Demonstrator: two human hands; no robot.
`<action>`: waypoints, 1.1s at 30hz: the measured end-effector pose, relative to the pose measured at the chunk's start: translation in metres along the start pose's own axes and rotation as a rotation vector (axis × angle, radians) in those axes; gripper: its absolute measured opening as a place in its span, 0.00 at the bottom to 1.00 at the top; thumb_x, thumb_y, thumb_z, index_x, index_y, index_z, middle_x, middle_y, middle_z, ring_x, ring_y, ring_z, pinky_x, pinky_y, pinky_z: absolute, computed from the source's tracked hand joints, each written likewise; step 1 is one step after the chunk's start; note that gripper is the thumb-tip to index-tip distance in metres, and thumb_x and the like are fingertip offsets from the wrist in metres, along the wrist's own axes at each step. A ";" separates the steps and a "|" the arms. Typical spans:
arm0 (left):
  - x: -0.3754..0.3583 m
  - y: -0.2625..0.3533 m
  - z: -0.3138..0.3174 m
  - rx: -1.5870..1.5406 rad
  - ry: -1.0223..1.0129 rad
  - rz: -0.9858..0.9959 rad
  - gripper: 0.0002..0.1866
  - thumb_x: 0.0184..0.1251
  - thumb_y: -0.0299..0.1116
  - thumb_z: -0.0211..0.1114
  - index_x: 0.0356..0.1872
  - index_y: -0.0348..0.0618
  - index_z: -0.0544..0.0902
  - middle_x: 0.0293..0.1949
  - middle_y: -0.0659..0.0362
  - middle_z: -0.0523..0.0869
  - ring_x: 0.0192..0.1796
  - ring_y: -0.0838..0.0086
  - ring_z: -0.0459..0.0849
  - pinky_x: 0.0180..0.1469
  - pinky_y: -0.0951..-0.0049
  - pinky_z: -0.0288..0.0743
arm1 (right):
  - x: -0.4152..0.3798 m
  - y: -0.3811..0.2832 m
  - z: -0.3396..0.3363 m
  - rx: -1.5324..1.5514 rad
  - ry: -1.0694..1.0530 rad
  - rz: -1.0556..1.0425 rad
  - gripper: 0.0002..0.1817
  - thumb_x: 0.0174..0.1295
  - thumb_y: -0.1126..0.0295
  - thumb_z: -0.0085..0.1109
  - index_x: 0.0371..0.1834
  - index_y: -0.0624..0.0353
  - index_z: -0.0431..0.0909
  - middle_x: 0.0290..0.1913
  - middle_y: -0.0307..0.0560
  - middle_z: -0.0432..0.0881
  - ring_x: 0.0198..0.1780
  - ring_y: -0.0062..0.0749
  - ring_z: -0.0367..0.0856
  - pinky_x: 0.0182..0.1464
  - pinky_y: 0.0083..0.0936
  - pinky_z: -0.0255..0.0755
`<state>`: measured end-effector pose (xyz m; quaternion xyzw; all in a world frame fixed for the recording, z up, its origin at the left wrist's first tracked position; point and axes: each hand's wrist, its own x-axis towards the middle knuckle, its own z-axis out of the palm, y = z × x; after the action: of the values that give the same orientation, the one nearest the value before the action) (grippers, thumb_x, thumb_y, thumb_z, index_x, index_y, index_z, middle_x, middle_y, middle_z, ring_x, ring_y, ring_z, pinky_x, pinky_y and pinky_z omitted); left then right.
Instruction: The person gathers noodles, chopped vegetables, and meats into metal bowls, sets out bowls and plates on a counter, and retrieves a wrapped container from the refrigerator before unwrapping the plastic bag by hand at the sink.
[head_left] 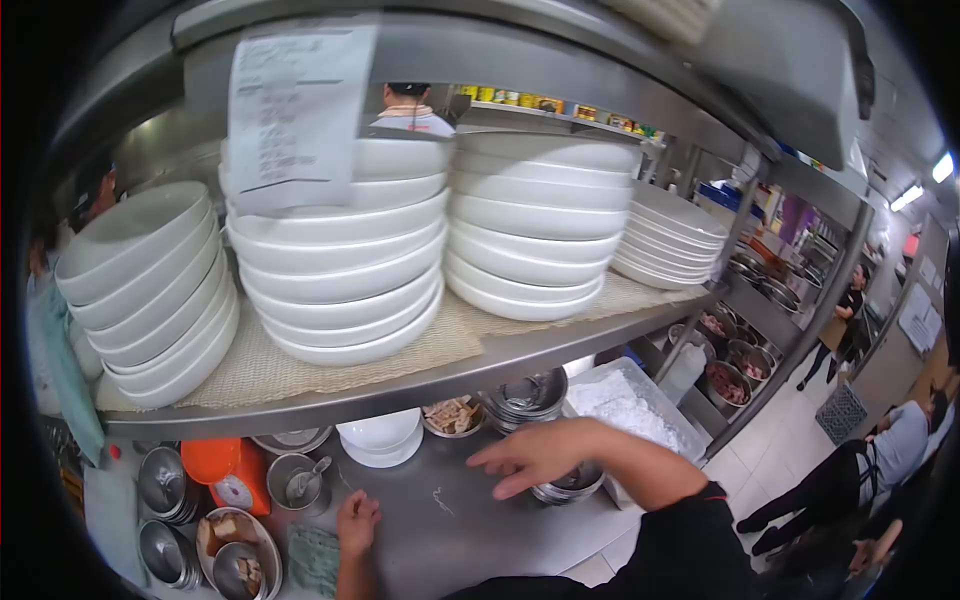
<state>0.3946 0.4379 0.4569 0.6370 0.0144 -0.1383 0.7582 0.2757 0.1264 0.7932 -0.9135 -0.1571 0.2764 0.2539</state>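
Commercial kitchen; steel counter [470, 530] under a steel shelf [400, 385].

Shelf: mesh mat [270, 365] carrying four stacks of white bowls [345, 270], the leftmost stack leaning; a shallower stack of plates [668, 240] at the right end. A paper ticket [295, 110] hangs in front of the bowls.

Counter, left: orange scale [228, 472], cup with spoon [297, 483], nested steel bowls [165, 485], a steel bowl of food pieces [235, 550], green cloth [315, 560].

Counter, centre: two white bowls stacked [380, 438], small dish of pale strips [452, 414], more steel bowls behind [525, 395].

Counter, right: tub of white powder [625, 405].

Left hand [356, 523]: resting on the counter beside the green cloth, fingers curled loosely, holding nothing.

Right hand [535, 455]: palm down, fingers spread, holding nothing; it hovers above the counter, just over a low steel stack [570, 487] at the tub's near edge. Whether it touches the stack is unclear. Black sleeve [680, 545] at the forearm.

Background: one person seen through the shelf gap, others standing on the tiled floor at right beside a line of steel food pans [735, 365].
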 end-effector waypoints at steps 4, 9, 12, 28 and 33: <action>-0.059 0.024 0.008 -0.025 0.015 -0.089 0.18 0.72 0.31 0.60 0.57 0.33 0.74 0.43 0.55 0.81 0.39 0.70 0.86 0.38 0.72 0.83 | -0.147 -0.010 -0.053 -0.136 0.994 0.090 0.18 0.60 0.60 0.67 0.51 0.56 0.82 0.44 0.48 0.86 0.40 0.36 0.86 0.45 0.29 0.79; -0.113 0.029 0.036 -0.025 0.056 -0.106 0.20 0.71 0.32 0.60 0.60 0.34 0.72 0.43 0.55 0.82 0.37 0.68 0.87 0.38 0.70 0.84 | -0.235 0.063 -0.176 -0.887 2.046 0.358 0.14 0.59 0.65 0.65 0.45 0.59 0.82 0.44 0.52 0.82 0.40 0.49 0.84 0.41 0.40 0.77; -0.139 0.016 0.061 -0.025 0.108 -0.069 0.19 0.71 0.33 0.60 0.58 0.34 0.72 0.43 0.55 0.82 0.37 0.68 0.87 0.37 0.71 0.83 | -0.273 0.102 -0.219 -0.899 2.081 0.397 0.11 0.60 0.68 0.62 0.44 0.59 0.82 0.43 0.53 0.83 0.44 0.59 0.82 0.44 0.45 0.76; -0.270 -0.023 0.124 -0.152 0.412 -0.106 0.20 0.72 0.32 0.56 0.60 0.30 0.71 0.42 0.49 0.83 0.36 0.65 0.87 0.36 0.68 0.84 | -0.263 0.409 -0.270 -0.675 1.217 0.611 0.24 0.52 0.70 0.60 0.55 0.61 0.78 0.56 0.64 0.79 0.58 0.58 0.78 0.61 0.43 0.72; -0.311 -0.029 0.079 -0.207 0.512 -0.132 0.21 0.74 0.35 0.55 0.62 0.33 0.70 0.43 0.49 0.83 0.38 0.65 0.87 0.39 0.68 0.83 | -0.276 0.377 -0.258 -0.689 1.132 0.381 0.26 0.56 0.73 0.58 0.62 0.58 0.75 0.57 0.63 0.80 0.59 0.55 0.78 0.61 0.44 0.71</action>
<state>0.0766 0.4168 0.5056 0.5680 0.2610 -0.0195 0.7803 0.2617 -0.3986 0.8883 -0.9576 0.0839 -0.2689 -0.0608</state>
